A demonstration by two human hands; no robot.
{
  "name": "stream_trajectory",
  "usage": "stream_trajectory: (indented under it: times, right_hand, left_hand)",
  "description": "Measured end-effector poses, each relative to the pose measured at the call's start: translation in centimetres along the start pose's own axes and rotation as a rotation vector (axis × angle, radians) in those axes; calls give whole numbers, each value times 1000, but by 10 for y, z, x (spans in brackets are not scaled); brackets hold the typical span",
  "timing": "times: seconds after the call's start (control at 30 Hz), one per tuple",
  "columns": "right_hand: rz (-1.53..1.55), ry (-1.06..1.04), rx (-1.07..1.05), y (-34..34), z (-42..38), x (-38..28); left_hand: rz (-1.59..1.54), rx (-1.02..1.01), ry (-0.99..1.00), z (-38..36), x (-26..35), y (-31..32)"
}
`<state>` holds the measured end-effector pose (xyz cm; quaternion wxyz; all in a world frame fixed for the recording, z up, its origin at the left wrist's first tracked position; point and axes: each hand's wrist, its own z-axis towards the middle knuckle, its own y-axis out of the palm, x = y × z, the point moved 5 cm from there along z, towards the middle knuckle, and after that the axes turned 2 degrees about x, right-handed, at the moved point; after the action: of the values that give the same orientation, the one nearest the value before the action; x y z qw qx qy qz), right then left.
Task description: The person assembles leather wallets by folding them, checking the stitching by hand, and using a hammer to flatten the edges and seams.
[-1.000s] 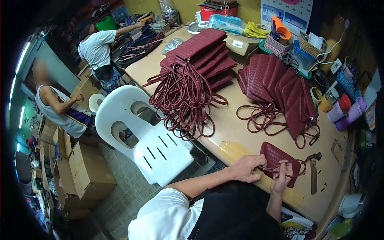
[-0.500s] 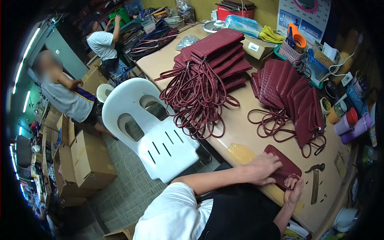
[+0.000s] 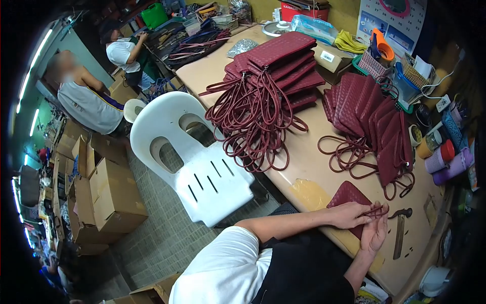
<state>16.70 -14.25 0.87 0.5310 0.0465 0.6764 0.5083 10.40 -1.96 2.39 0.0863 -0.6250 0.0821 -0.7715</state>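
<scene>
A dark red woven pouch [image 3: 346,195] lies flat on the tan worktable [image 3: 298,152], at its near edge, directly in front of the person. Its surface shows a fine basket-weave texture, and the visible outline is roughly rectangular with rounded corners. The long axis runs diagonally, from the upper left near a patch of yellowish tape [image 3: 310,194] toward the lower right, where the far end is covered by the hands. A thin strap [image 3: 377,209] of the same red (only a short length shows) emerges at the fingertips.

The left hand [image 3: 349,214] rests palm-down on the pouch, fingers extended and close together, their tips meeting the strap. The right hand [image 3: 375,230] stands just beside it, on edge, with fingers curled narrowly toward the strap; whether they actually pinch it cannot be told at this size.

Just right of the hands lies a hammer [image 3: 400,228], head away from the person, handle toward the table edge. Farther back, a fanned row of like pouches [image 3: 372,119] leans in overlapping order, straps trailing forward. To its left a tall stack of pouches [image 3: 276,66] carries a tangle of hanging straps [image 3: 248,121]. A white plastic chair [image 3: 195,162] stands beside the table, cardboard boxes [image 3: 109,195] on the floor beyond it. Two other people [image 3: 88,104] work in the background.
</scene>
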Motion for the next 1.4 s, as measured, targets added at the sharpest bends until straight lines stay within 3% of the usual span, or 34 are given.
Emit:
stream_trajectory:
  times: [0.17, 0.37, 0.47, 0.57, 0.67, 0.73, 0.83, 1.07, 1.2, 1.3, 1.37, 1.4]
  right_hand:
    - [72, 37, 77, -32, 11, 16]
    - [139, 74, 79, -22, 8, 15]
    - [177, 77, 146, -25, 8, 11]
    - [233, 30, 90, -18, 9, 8]
    - [150, -9, 44, -13, 7, 7]
    - [-21, -49, -45, -1, 4, 7]
    - [-197, -85, -167, 5, 0, 11]
    - [-163, -23, 9, -20, 3, 18]
    - [-123, -32, 0, -30, 4, 14]
    - [-111, 19, -157, -16, 6, 14]
    - [-84, -68, 155, -12, 4, 13]
    - [-83, -69, 157, -14, 3, 14]
  left_hand:
    - [-58, -33, -49, 4, -9, 2]
    - [2, -131, -73, 3, 2, 0]
    - [-115, -87, -70, 5, -9, 5]
    - [-76, 46, 103, 4, -14, 3]
    - [-213, 3, 112, 7, -16, -2]
    - [-199, -143, -31, 9, -21, 2]
    - [-234, -104, -40, 11, -30, 6]
    - [-533, -160, -71, 3, -14, -3]
    - [-300, -230, -33, 9, -22, 0]
    - [-232, -271, -95, 11, -23, 7]
    - [-36, -189, -176, 11, -23, 7]
    - [-36, -191, -177, 10, -22, 7]
